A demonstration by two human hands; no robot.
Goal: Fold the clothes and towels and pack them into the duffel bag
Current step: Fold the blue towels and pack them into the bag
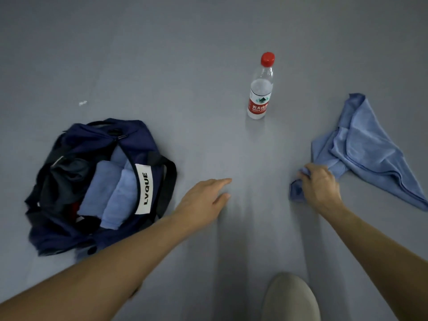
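A navy duffel bag (69, 230) with a white label lies unzipped on the grey floor at the left. Inside it are two folded light-blue towels (111, 191) side by side and a dark garment (62, 181) further left. A crumpled light-blue towel (368, 149) lies on the floor at the right. My right hand (320, 184) grips one corner of this towel. My left hand (206, 200) hovers over the bare floor between bag and towel, fingers straight, holding nothing.
A clear water bottle (260, 89) with a red cap and red label stands upright beyond my hands, in the middle. A small white scrap (82, 103) lies on the floor behind the bag. A beige knee or shoe (291, 300) shows at the bottom edge.
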